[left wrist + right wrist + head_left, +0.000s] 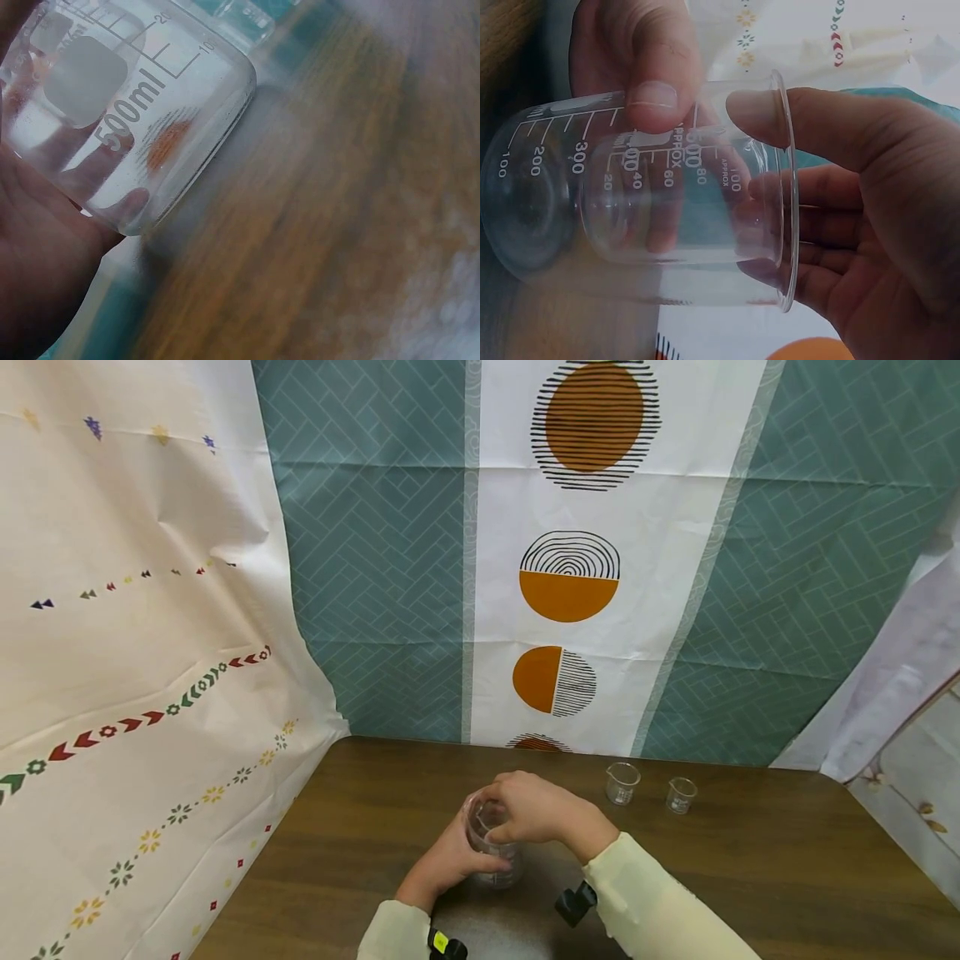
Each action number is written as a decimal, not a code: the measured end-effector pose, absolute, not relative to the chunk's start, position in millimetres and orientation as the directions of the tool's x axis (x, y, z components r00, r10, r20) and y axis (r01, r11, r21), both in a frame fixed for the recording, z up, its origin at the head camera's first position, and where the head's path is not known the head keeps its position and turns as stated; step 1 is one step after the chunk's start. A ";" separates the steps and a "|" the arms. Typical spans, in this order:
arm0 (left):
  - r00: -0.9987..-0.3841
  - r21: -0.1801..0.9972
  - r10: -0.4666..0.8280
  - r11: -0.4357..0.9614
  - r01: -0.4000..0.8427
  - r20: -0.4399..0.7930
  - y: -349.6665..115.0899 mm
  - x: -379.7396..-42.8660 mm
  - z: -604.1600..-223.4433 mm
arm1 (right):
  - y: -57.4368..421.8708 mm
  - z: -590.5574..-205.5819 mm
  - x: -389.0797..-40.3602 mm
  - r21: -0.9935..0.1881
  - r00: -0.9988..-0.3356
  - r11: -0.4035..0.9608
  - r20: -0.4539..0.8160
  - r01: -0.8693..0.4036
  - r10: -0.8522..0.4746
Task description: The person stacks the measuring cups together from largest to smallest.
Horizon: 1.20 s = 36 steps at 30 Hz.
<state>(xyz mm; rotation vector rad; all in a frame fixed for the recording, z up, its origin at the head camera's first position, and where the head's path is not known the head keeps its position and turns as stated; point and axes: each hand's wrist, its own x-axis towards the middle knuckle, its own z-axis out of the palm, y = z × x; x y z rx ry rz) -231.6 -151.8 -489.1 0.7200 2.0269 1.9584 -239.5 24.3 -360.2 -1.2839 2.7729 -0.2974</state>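
A clear glass beaker [497, 878] marked 500 ml is upright over the table in the head view. My left hand [450, 860] grips its side, thumb on the near face and fingers round the far side. Inside it sits a smaller glass beaker [619, 232] with graduations up to 100, seen through the larger wall in the right wrist view. From above, my right hand [536, 810] reaches into the large beaker's mouth. Its thumb and fingers hold the small beaker near the rim. In the left wrist view the large beaker [202, 105] shows its base edge near the tabletop.
Two small glass beakers, one larger [622, 785] and one smaller [681, 797], stand toward the back right of the brown wooden table [750, 868]. A patterned cloth [375, 610] hangs behind the table, and a cream cloth [150, 693] borders it on the left.
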 end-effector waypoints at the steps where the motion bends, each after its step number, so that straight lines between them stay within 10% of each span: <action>1: -0.853 0.983 0.495 -0.015 0.183 0.166 -151.8 -231.2 -489.0 | 24.1 -360.6 -239.6 -0.205 -0.648 0.631 0.017 -0.748 -0.762; 36: -0.864 0.985 0.479 -0.008 0.174 0.157 -152.3 -229.6 -486.3 | 17.3 -363.7 -237.1 -0.153 -0.657 0.653 -0.027 -0.742 -0.753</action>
